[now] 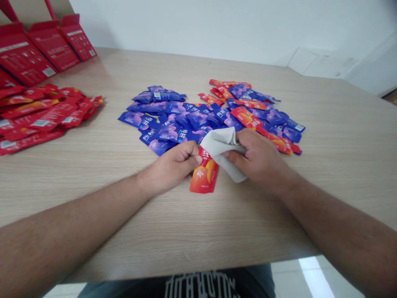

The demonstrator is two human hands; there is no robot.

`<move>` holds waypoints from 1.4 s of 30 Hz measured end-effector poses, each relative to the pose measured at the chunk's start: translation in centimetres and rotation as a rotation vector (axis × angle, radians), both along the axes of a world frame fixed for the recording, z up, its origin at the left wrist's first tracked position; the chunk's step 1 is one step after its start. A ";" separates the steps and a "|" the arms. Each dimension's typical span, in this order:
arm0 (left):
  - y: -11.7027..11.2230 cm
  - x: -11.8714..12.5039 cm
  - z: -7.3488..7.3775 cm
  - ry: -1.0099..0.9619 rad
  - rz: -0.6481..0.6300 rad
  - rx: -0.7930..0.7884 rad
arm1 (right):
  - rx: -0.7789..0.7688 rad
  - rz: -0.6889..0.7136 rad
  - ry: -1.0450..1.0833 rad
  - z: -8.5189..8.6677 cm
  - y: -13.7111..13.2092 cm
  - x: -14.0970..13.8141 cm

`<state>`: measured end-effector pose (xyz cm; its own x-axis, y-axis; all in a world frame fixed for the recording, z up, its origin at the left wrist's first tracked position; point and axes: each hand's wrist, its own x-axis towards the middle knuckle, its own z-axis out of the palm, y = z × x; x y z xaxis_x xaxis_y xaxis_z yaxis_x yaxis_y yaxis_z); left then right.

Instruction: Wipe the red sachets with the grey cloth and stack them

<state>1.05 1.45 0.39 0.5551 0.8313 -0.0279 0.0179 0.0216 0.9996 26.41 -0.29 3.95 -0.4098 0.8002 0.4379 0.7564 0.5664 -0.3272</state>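
Note:
My left hand point(178, 165) pinches the left edge of a red and orange sachet point(204, 176), which shows orange fruit and white lettering. In my right hand point(257, 159) a pale grey cloth point(221, 142) is bunched between thumb and fingers. The cloth lies over the sachet's upper end and hides it. Just beyond both hands spreads a heap of blue-purple sachets point(186, 120). At its right side, red sachets point(248, 118) are mixed in with blue ones.
At the left lies a stack of red sachets point(46, 116). Behind it stand red cardboard boxes point(52, 45) with flaps up. The wooden table point(173, 231) meets a white wall point(198, 29) at the back, and its front edge runs close to my lap.

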 end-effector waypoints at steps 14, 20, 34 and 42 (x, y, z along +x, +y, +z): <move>-0.1 0.1 0.2 0.018 0.013 -0.004 | -0.034 0.066 -0.038 0.1 -0.2 -0.2; -0.2 0.1 0.3 0.010 0.045 0.022 | -0.158 0.289 -0.204 0.3 -1.3 -1.0; 0.0 0.0 0.0 0.011 0.039 -0.002 | -0.089 0.148 -0.137 0.1 -1.0 -0.7; -0.3 0.0 0.3 0.008 0.039 0.020 | -0.201 0.338 -0.224 0.2 -1.3 -1.0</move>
